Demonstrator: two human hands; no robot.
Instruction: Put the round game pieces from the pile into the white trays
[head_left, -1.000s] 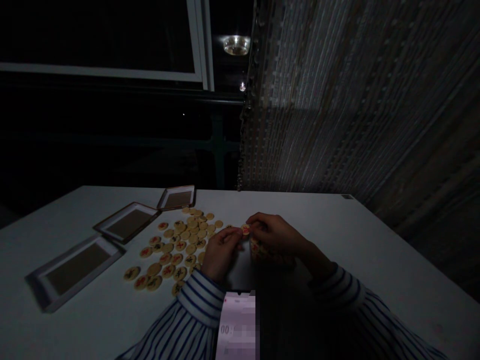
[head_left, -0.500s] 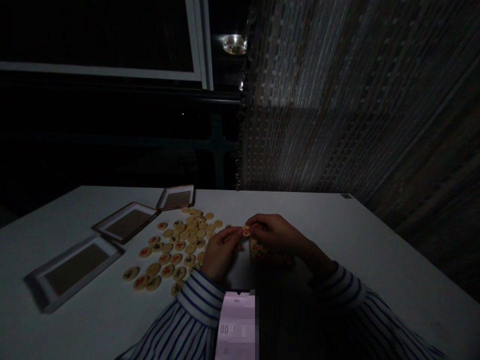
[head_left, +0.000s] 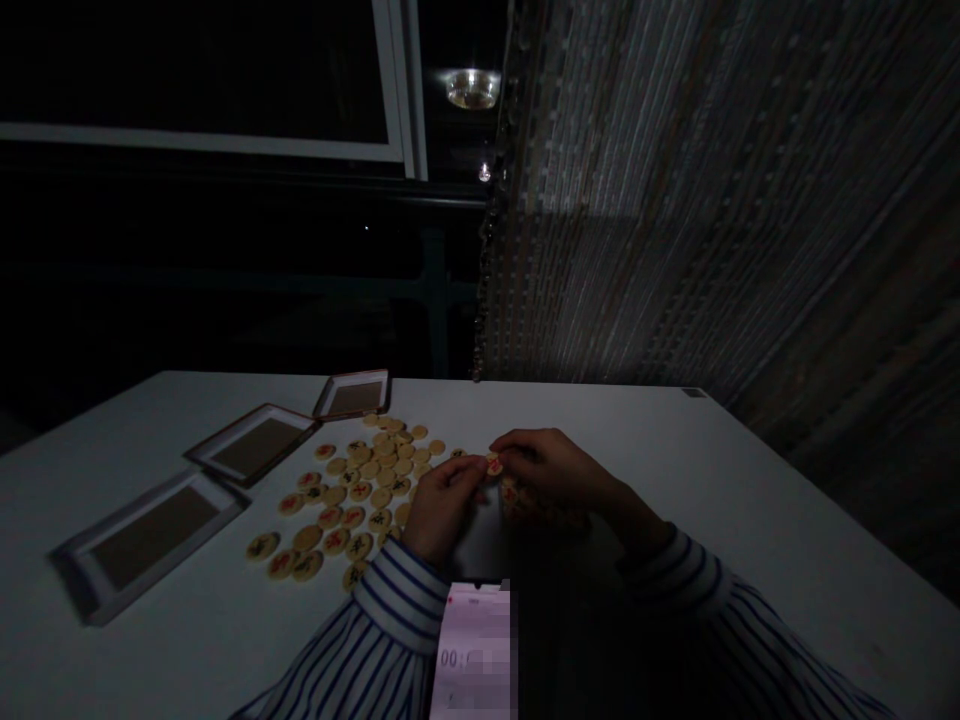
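Observation:
A round wooden piece with a red character [head_left: 494, 464] is pinched between the fingertips of my left hand [head_left: 448, 500] and my right hand [head_left: 551, 465]. Below my right hand, partly in its shadow, more round pieces [head_left: 529, 508] lie grouped together; whether a box holds them is too dark to tell. To the left of my left hand, many round wooden pieces [head_left: 361, 491] are scattered on the white table [head_left: 675, 450]. Some show red or black characters, others a plain face.
Three shallow open trays stand at the left: a near one [head_left: 217, 480], a middle one [head_left: 304, 422] and a far one [head_left: 384, 380]. A lit phone [head_left: 471, 640] is at the near edge. A string curtain [head_left: 615, 200] hangs behind the table.
The pinched piece and the fingertips around it have shifted very slightly, and the piece's red face shows a little more. The scattered pieces have not moved.

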